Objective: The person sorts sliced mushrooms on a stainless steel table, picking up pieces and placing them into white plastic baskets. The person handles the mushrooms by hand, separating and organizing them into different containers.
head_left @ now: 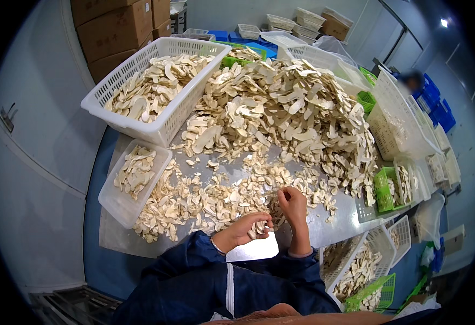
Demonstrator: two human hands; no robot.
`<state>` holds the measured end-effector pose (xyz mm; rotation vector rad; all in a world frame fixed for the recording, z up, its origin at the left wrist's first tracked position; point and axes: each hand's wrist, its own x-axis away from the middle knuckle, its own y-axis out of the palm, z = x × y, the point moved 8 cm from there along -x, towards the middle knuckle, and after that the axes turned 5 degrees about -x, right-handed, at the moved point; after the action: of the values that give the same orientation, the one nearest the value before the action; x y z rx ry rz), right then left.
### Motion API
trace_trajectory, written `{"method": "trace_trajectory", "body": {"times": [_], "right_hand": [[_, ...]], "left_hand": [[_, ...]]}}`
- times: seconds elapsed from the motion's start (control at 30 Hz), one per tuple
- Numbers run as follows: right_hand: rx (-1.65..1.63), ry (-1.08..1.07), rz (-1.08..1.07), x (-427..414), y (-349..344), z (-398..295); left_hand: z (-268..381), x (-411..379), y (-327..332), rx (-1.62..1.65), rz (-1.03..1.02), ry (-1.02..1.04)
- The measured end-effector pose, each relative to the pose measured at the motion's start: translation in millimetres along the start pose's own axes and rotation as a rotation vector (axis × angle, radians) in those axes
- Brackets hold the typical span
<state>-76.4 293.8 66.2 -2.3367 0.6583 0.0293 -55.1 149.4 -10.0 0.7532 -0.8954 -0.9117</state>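
Note:
Several small pale dried slices [252, 234], which look like mushroom, lie in my curled left hand [243, 229] near the front edge of the metal table [323, 227]. To its right, my right hand [293, 203] is raised over small slices, thumb and fingers bent together; whether a slice is between the fingertips cannot be told. A band of small slices and fragments [217, 199] spreads across the table around both hands. Behind it rises a large heap of bigger slices [282, 105].
A large white slotted basket [168, 130] of slices stands back left, a translucent plastic tub [109, 195] with slices before it. Green baskets [382, 189] and white crates [388, 118] stand right. More filled baskets [345, 264] sit below the right edge. Cardboard boxes [115, 30] are stacked behind.

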Motion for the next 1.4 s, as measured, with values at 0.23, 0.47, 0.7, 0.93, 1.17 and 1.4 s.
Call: {"method": "trace_trajectory", "body": {"times": [0.23,0.47,0.7,0.93,1.17,1.4], "right_hand": [[-0.555,0.203,-0.219,8,14,23],[-0.695,0.324,-0.637,37,27,4],[-0.181,0.067,-0.252,21,16,10],[-0.017,-0.080,-0.196,13,20,-19],[0.043,-0.282,-0.252,-9,48,-42],[0.138,-0.410,-0.099,-15,62,-58]], "left_hand": [[22,2,-8,-0.089,0.054,0.133],[35,10,-8,-0.183,0.182,0.255],[39,8,-16,-0.103,0.164,0.293],[32,13,-13,-0.005,0.227,0.158],[56,23,-19,-0.438,0.385,0.430],[60,27,-12,-0.470,0.369,0.449]]}}
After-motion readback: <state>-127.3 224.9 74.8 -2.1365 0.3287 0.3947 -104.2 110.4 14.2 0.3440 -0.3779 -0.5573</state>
